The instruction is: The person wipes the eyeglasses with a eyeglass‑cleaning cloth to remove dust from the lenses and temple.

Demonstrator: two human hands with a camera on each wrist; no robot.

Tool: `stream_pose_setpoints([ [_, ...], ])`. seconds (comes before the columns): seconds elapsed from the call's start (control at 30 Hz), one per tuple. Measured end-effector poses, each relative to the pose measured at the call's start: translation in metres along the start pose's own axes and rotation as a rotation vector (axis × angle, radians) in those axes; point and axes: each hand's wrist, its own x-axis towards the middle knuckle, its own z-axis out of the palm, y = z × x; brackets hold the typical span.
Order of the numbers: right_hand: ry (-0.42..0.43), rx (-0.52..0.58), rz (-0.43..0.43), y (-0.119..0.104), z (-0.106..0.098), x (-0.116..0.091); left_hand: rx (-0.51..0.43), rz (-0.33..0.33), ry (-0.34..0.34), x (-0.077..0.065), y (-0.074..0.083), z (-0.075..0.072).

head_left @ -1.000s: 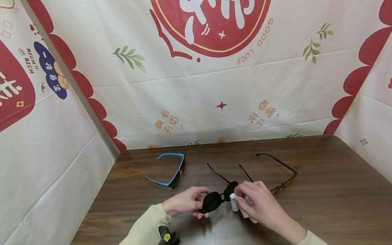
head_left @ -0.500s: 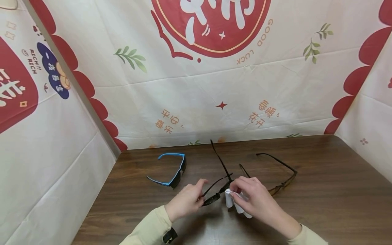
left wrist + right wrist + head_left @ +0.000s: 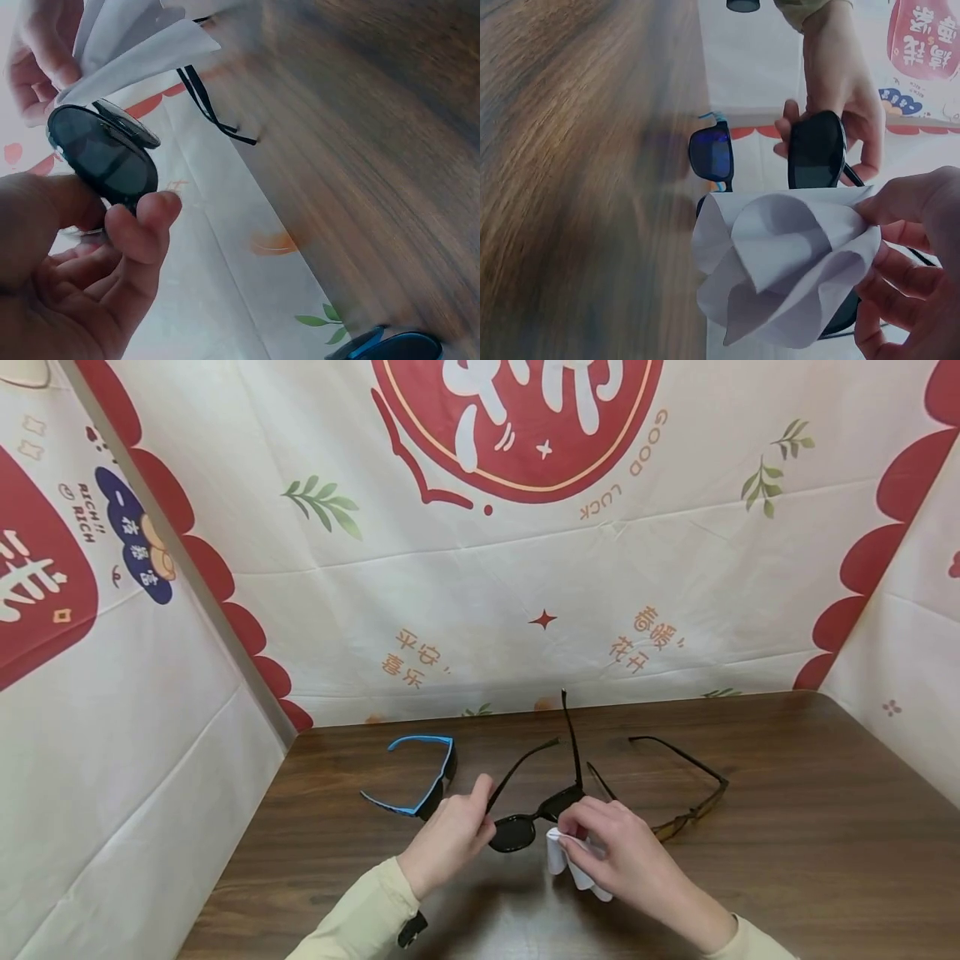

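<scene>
Apparently at the lens-wiping step, pinching black sunglasses by one end above the bench in the left hand and white cloth just beside them in the right hand, probably needing next a steady hold and light rubbing.

Left glasses and right glasses lie on the table, a sheet behind it. Between them, the left grip has the middle glasses, just beside the cloth in the right grip.
</scene>
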Motion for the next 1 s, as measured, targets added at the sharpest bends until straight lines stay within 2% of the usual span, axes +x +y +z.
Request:
stream_pose_setpoints([
  [0.13,0.008,0.004,0.014,-0.003,0.0,0.0,-0.065,-0.03,0.077,0.002,-0.001,-0.001],
  [0.2,0.01,0.009,0.027,-0.004,0.0,-0.001,-0.144,-0.053,0.096,0.003,-0.002,-0.002],
  [0.37,0.002,0.015,0.053,-0.003,0.0,-0.003,-0.469,-0.182,0.06,0.002,-0.003,-0.005],
  [0.43,-0.002,0.012,0.061,-0.003,0.0,-0.003,-0.548,-0.224,0.053,0.001,-0.004,-0.006],
  [0.5,-0.004,0.013,0.068,-0.003,0.0,-0.003,-0.546,-0.231,0.062,0.002,-0.004,-0.007],
  [0.7,-0.01,0.043,0.064,-0.004,0.0,-0.004,-0.403,-0.173,0.111,0.004,-0.006,-0.006],
  [0.9,-0.013,0.102,0.068,-0.005,0.0,-0.004,-0.453,-0.149,0.122,0.004,-0.013,-0.003],
  [1.0,-0.02,0.149,0.073,-0.005,0.0,-0.003,-0.42,-0.125,0.155,0.005,-0.017,-0.001],
])
